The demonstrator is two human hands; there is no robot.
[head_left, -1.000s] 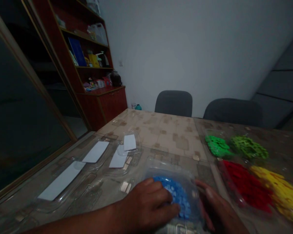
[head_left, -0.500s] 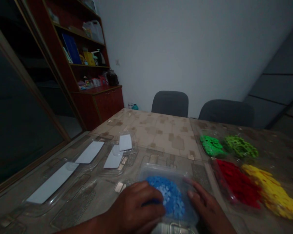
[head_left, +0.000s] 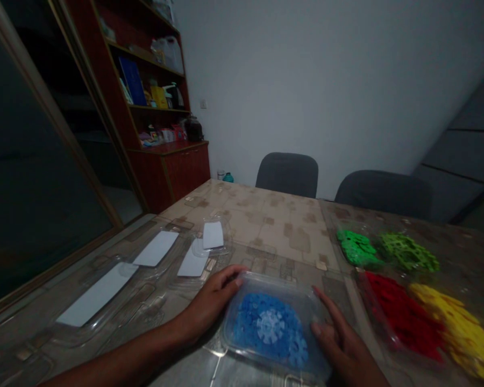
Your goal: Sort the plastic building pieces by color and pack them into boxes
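A transparent plastic tray (head_left: 274, 282) lies on the table right in front of me, holding a layer of blue interlocking plastic pieces (head_left: 250, 328). A paler blue snowflake-shaped piece (head_left: 270, 327) lies among them. My left hand (head_left: 212, 301) rests against the tray's left side, fingers curled over its corner. My right hand (head_left: 336, 341) presses its spread fingers against the right side. Neither hand is among the blue pieces, and the tray's near edge is partly dim.
To the right lie heaps of green pieces (head_left: 358, 248), lime pieces (head_left: 407, 252), red pieces (head_left: 403, 317) and yellow pieces (head_left: 455, 333). Several transparent blister trays with white cards (head_left: 156, 248) lie to the left. Two dark chairs (head_left: 286, 174) stand beyond the table.
My left hand has moved off the blue pieces to the tray's left side. The tray now shows fully, and my right hand stays at its right side.
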